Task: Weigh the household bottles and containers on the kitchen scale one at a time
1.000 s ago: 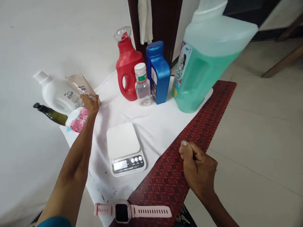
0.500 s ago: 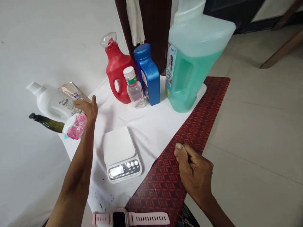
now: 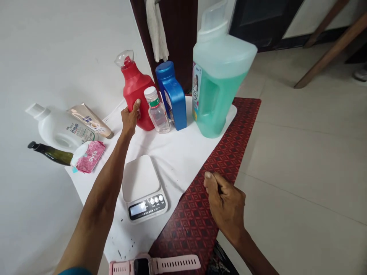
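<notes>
My left hand (image 3: 130, 119) is closed around the handle of a red detergent bottle (image 3: 139, 82) standing at the back of the table; its thumb lies over the handle. Beside that bottle, to the right, is a clear bottle (image 3: 159, 118) with a white cap, and behind it a blue bottle (image 3: 176, 99). My right hand (image 3: 226, 202) is a fist above the red patterned table edge, with nothing visible in it. A white kitchen scale (image 3: 142, 181) lies between my arms, its display lit.
At left lie a white jug (image 3: 61, 128), a beige tube (image 3: 93, 120), a pink wipes pack (image 3: 90, 156) and a dark green bottle (image 3: 51, 153). A large green-liquid jug (image 3: 213, 91) stands back right. A pink smartwatch (image 3: 142, 265) lies at the near edge.
My left hand has left the beige tube, opened, moved right and closed on the red bottle's handle. My right hand stays a fist. The view has shifted.
</notes>
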`<state>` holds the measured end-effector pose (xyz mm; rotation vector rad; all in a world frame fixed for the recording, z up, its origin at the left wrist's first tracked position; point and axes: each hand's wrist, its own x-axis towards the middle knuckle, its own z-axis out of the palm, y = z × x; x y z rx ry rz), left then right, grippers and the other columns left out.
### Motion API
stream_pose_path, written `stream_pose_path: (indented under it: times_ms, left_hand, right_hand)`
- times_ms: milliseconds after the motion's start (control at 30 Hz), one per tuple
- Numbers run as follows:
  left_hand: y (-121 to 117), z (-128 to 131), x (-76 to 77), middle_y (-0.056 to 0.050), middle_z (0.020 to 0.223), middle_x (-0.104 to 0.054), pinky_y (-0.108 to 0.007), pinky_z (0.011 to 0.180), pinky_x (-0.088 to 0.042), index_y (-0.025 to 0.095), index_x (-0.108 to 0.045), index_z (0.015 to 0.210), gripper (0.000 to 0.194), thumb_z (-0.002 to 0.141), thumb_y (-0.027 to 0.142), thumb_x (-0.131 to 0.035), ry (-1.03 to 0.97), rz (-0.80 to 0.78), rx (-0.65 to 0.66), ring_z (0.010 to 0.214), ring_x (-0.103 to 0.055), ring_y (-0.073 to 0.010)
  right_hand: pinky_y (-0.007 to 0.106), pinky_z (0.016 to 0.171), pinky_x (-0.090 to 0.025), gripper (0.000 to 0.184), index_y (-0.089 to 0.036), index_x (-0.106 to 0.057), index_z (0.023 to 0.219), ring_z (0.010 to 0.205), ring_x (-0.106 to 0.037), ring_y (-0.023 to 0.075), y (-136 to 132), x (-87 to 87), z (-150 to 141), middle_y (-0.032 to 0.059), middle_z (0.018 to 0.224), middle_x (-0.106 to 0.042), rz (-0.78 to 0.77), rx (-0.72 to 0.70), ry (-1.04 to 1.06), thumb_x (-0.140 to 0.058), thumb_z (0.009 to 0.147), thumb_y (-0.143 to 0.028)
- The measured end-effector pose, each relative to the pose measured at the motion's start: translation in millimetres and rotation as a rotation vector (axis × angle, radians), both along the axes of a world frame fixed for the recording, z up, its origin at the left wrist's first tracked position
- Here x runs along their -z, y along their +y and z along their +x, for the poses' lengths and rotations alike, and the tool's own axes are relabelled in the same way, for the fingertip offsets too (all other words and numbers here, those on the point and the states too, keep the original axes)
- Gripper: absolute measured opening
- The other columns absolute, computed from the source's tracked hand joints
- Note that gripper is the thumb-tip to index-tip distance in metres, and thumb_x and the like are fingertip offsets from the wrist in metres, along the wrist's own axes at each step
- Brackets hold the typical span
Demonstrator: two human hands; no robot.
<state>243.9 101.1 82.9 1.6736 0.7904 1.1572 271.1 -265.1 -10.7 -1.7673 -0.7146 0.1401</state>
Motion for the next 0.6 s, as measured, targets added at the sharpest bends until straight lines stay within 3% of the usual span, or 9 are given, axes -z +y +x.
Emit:
stream_pose_path:
  times_ms: [133,300,467,600]
  left_hand:
    - [-14.2,-20.6,3.1,0.006,0.049,-0.04,-0.024,0.048,-0.037,0.023,-0.044,0.061,0.061,0.074,0.06,-0.09,-0.057,-0.014,-0.152,0.048,-0.04,-0.0082]
    - [-23.4,-63.8,-1.9,0.007,0.049,-0.04,-0.024,0.042,-0.033,0.023,-0.047,0.061,0.057,0.069,0.065,-0.085,-0.088,0.04,-0.392,0.044,-0.037,-0.0082]
    - [-44.5,-115.7,-22.6,0.008,0.048,-0.038,-0.026,0.042,-0.036,0.023,-0.044,0.056,0.055,0.063,0.057,-0.086,-0.076,0.166,-0.479,0.044,-0.034,-0.0075]
    - [-80.6,-155.4,-47.0,0.009,0.047,-0.031,-0.028,0.041,-0.035,0.024,-0.041,0.057,0.055,0.062,0.056,-0.086,-0.133,0.204,-0.516,0.044,-0.028,-0.0072]
  right_hand:
    - [0.029,0.056,-0.033,0.054,-0.023,-0.049,0.063,0.05,-0.039,0.0104,0.9,0.4,-0.9,-0.0057,0.052,-0.043,-0.004,0.003,0.003,-0.048,0.11,-0.049]
    - [0.029,0.057,-0.032,0.054,-0.023,-0.05,0.063,0.05,-0.038,0.0103,0.4,-0.2,-1.3,-0.0059,0.053,-0.042,0.0,-0.009,0.007,-0.049,0.11,-0.049]
    - [0.029,0.056,-0.031,0.055,-0.023,-0.05,0.063,0.049,-0.038,0.0102,0.6,-1.7,-1.1,-0.0059,0.052,-0.041,-0.021,-0.01,0.007,-0.048,0.11,-0.052]
    - [0.029,0.056,-0.033,0.056,-0.023,-0.051,0.063,0.049,-0.04,0.0108,2.1,-3.1,-1.5,-0.0053,0.051,-0.043,-0.029,-0.008,0.011,-0.047,0.109,-0.055]
